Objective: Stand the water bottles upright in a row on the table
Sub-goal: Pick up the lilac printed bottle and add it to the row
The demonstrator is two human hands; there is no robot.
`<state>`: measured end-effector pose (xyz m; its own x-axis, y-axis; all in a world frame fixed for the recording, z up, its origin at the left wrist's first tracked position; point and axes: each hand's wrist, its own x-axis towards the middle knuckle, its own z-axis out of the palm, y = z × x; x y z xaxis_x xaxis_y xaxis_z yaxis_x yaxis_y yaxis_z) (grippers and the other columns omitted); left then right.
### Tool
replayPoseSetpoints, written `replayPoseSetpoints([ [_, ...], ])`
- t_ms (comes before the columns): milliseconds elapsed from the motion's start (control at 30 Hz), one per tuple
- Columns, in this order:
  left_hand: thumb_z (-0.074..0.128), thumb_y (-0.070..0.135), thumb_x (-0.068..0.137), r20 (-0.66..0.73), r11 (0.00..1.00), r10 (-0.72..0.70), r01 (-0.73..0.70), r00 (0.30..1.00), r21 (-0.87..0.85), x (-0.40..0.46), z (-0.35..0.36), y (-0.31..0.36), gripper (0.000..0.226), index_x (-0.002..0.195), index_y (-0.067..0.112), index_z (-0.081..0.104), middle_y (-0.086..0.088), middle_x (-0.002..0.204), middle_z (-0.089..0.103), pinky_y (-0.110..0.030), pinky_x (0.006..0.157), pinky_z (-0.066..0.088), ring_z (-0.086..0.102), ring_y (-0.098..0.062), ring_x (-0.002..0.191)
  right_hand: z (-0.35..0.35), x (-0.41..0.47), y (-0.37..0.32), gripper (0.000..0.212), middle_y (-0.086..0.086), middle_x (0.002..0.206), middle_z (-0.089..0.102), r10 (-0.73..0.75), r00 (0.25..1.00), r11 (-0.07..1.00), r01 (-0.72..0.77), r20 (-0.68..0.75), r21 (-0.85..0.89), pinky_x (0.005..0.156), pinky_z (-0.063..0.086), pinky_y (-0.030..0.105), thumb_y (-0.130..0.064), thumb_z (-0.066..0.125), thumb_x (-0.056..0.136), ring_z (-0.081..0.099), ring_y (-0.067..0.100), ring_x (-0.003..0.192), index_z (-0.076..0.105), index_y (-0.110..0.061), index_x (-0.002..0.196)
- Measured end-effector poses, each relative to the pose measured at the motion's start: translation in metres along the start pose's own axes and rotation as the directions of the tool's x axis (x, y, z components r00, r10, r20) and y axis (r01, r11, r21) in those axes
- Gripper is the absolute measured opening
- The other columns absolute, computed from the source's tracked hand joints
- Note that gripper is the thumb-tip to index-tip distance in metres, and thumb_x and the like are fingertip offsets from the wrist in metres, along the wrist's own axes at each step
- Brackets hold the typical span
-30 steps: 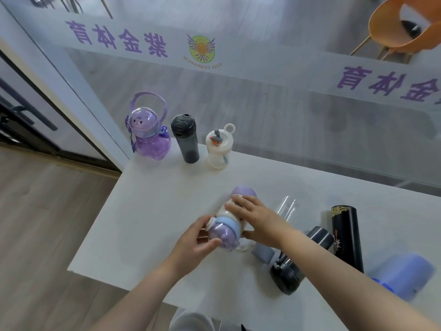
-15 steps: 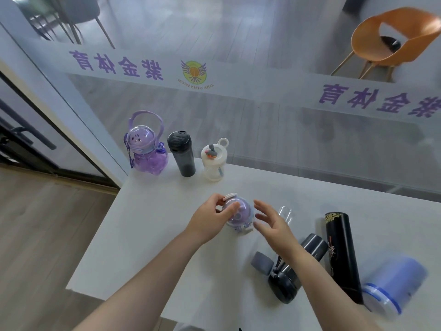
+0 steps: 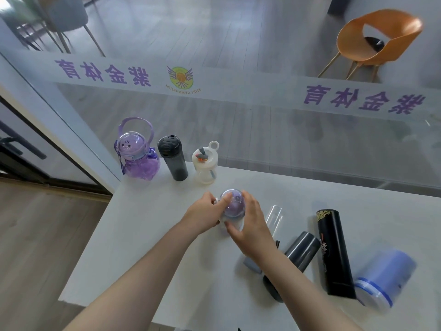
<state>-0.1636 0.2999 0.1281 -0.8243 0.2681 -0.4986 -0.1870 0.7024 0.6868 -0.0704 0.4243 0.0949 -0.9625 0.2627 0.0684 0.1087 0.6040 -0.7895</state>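
Head view, mid-frame on the table [image 3: 143, 235]: my left hand [image 3: 202, 217] and right hand [image 3: 250, 225] both clasp the upright domed bottle [image 3: 232, 206], which looks light, smooth plastic (slippery at the dome), best held round its body.

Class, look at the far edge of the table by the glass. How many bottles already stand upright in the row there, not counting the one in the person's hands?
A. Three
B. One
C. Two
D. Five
A: the purple handled bottle, the dark grey bottle and the small white bottle stand there upright side by side.
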Motion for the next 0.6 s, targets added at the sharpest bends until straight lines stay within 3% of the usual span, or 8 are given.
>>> replayPoseSetpoints([
  [67,0.044,0.075,0.077,0.031,1.0,-0.003,0.003,1.0,0.002,-0.003,0.002,0.002,0.062,0.086,0.015,0.052,-0.005,0.076,0.072,-0.045,0.084,0.056,0.071,-0.023,0.077,0.002,0.009,0.0,0.083,0.004,0.15,0.031,0.02,1.0,1.0,-0.02,-0.016,-0.007,0.106,0.033,0.024,-0.032,0.073,0.081,0.033,0.018,0.136,0.026,-0.013,0.146],
  [133,0.042,0.077,0.076,0.072,1.0,0.011,-0.011,0.997,-0.002,-0.004,0.004,-0.001,0.065,0.086,0.015,0.056,-0.002,0.077,0.073,-0.044,0.084,0.056,0.07,-0.021,0.08,0.002,0.016,0.003,0.081,0.006,0.147,0.033,-0.006,0.999,1.0,0.005,-0.036,-0.023,0.102,0.039,0.028,-0.033,0.076,0.078,0.037,0.021,0.132,0.031,-0.012,0.142],
  [200,0.037,0.077,0.076,0.098,1.0,0.026,-0.025,0.995,-0.016,-0.004,0.002,-0.008,0.064,0.087,0.019,0.061,0.004,0.085,0.072,-0.043,0.087,0.054,0.068,-0.019,0.086,0.001,0.021,0.007,0.08,0.005,0.144,0.036,-0.036,0.998,0.999,0.034,-0.048,-0.042,0.1,0.044,0.033,-0.032,0.078,0.076,0.041,0.023,0.128,0.033,-0.013,0.14],
  [300,0.034,0.067,0.089,0.114,0.999,0.015,-0.01,0.993,-0.042,0.0,-0.004,-0.028,0.055,0.096,0.021,0.063,0.005,0.097,0.069,-0.043,0.093,0.049,0.063,-0.017,0.094,0.0,0.03,0.012,0.079,0.005,0.141,0.039,-0.085,0.994,0.995,0.081,-0.07,-0.055,0.097,0.044,0.029,-0.035,0.078,0.077,0.042,0.022,0.127,0.034,-0.013,0.139],
  [433,0.043,0.055,0.092,0.089,0.97,-0.051,0.029,0.995,0.242,0.011,-0.009,-0.067,0.044,0.114,0.02,0.058,-0.002,0.121,0.06,-0.035,0.095,0.043,0.055,-0.021,0.111,-0.004,0.049,0.015,0.079,0.009,0.139,0.041,-0.117,0.99,0.992,0.113,-0.078,-0.048,0.1,0.041,0.029,-0.04,0.075,0.078,0.044,0.024,0.126,0.037,-0.008,0.139],
  [500,0.048,0.051,0.091,0.106,0.914,-0.09,0.039,0.99,0.405,0.017,-0.008,-0.09,0.054,0.135,0.021,0.045,-0.004,0.142,0.045,-0.035,0.107,0.035,0.04,-0.025,0.131,-0.007,0.062,0.019,0.079,0.011,0.139,0.04,-0.128,0.99,0.991,0.125,-0.065,-0.053,0.104,0.04,0.033,-0.04,0.074,0.078,0.043,0.025,0.127,0.037,-0.005,0.139],
  [600,0.051,0.053,0.089,0.129,0.811,-0.152,0.049,0.98,0.584,0.023,-0.004,-0.118,0.073,0.149,0.024,0.021,-0.005,0.159,0.014,-0.043,0.115,0.026,0.014,-0.029,0.145,-0.012,0.083,0.025,0.082,0.013,0.144,0.035,-0.144,0.989,0.988,0.143,-0.016,-0.064,0.11,0.033,0.029,-0.031,0.078,0.078,0.037,0.025,0.133,0.034,-0.003,0.141],
])
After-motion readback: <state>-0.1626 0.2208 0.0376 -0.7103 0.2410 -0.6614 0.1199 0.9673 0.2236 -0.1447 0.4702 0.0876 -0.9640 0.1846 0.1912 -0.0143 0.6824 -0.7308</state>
